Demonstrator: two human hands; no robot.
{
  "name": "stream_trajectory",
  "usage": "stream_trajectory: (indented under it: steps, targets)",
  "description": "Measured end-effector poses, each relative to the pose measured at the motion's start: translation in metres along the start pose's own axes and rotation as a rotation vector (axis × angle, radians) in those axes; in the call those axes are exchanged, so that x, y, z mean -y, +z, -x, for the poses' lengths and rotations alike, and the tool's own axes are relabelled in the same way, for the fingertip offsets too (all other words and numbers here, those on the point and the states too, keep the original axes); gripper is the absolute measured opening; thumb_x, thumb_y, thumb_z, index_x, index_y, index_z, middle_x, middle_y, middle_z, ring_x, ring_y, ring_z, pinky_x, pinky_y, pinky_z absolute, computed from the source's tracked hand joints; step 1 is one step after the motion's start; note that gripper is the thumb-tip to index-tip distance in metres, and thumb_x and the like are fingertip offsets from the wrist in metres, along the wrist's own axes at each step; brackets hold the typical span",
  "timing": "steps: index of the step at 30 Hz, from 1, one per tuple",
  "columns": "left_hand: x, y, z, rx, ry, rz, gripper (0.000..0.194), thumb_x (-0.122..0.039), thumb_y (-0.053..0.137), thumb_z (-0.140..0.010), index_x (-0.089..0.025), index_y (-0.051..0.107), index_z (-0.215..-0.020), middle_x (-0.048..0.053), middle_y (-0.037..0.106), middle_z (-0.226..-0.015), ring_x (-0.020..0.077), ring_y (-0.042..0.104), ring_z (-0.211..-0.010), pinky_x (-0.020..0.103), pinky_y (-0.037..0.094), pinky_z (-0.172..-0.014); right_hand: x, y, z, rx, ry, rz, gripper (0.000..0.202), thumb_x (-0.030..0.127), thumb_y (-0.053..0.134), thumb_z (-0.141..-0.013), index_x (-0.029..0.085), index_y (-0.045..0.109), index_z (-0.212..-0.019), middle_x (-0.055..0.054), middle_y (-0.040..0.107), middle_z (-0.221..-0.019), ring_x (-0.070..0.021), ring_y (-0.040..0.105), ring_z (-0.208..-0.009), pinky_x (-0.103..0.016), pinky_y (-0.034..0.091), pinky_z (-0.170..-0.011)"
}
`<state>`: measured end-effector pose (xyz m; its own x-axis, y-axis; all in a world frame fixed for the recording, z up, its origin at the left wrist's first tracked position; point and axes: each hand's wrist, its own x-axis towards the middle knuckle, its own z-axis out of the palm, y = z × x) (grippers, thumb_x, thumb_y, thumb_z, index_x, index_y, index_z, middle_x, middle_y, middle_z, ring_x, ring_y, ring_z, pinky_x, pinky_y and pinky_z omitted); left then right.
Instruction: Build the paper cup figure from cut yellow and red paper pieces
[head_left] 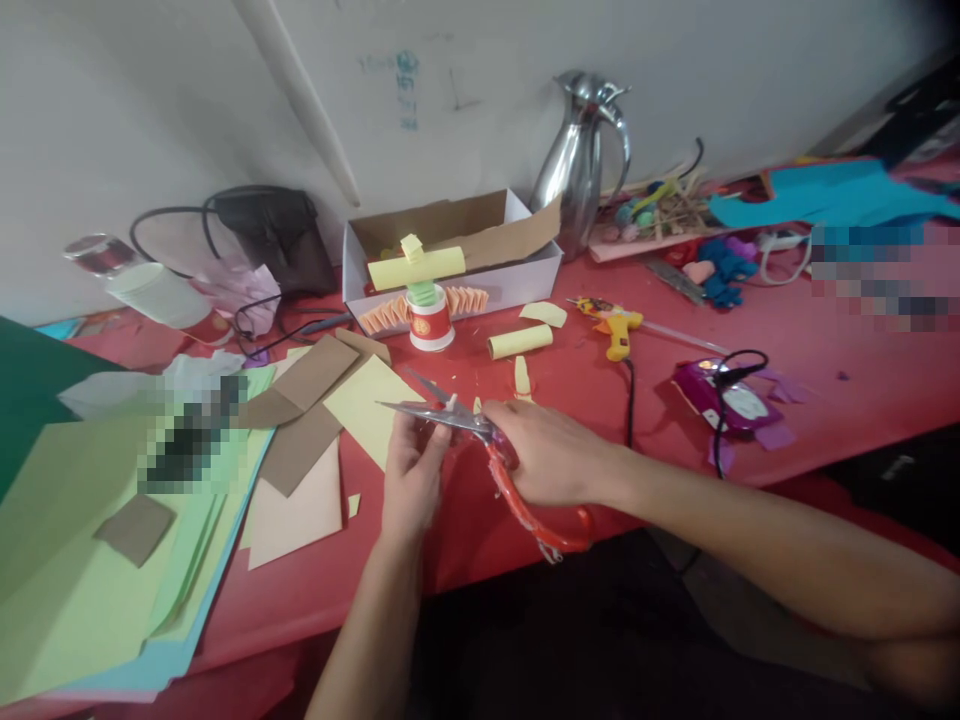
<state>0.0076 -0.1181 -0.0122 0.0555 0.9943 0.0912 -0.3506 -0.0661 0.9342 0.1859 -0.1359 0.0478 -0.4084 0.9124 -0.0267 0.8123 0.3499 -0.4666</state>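
My right hand point(551, 452) is closed round the red handles of the scissors point(439, 412), whose blades are parted and point left. My left hand point(415, 470) is pinched below the blades, with a small pale piece point(451, 402) at its fingertips, between the blades. Beyond my hands a red and white paper cup point(431, 325) carries a green folded neck, orange pleated strips at both sides and a yellow paper roll point(416, 268) across the top. Another yellow roll point(520, 341) lies to its right, near small yellow paper pieces point(523, 379).
On the red table point(465, 560), stacked coloured paper point(67, 530) and brown card point(300, 450) lie left. A white box point(457, 260) and steel jug point(574, 165) stand behind. A yellow glue gun point(620, 333) and purple device point(724, 395) lie right.
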Motion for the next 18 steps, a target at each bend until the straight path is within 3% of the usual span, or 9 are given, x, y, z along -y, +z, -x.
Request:
stream_trajectory:
  steps: [7, 18]
  targets:
    - [-0.002, 0.005, 0.0, -0.038, -0.042, 0.087, 0.017, -0.03, 0.076, -0.078, -0.021, 0.067, -0.09, -0.001, 0.061, -0.08, 0.0104, 0.055, -0.071, 0.023, 0.047, -0.07, -0.002, 0.01, -0.004, -0.072, -0.037, 0.096, 0.024, 0.024, 0.053, -0.075, 0.019, 0.049, -0.098, -0.009, 0.06, -0.082, -0.0216, 0.056, -0.072, -0.031, 0.041, -0.064]
    - [-0.007, 0.001, -0.004, 0.015, -0.151, 0.232, 0.012, -0.024, 0.074, -0.079, -0.017, 0.068, -0.087, 0.002, 0.059, -0.084, 0.0085, 0.05, -0.066, 0.023, 0.044, -0.064, -0.008, 0.008, -0.002, -0.045, -0.056, 0.093, 0.025, 0.023, 0.054, -0.074, 0.018, 0.051, -0.098, -0.007, 0.061, -0.079, -0.0205, 0.057, -0.07, -0.03, 0.043, -0.064]
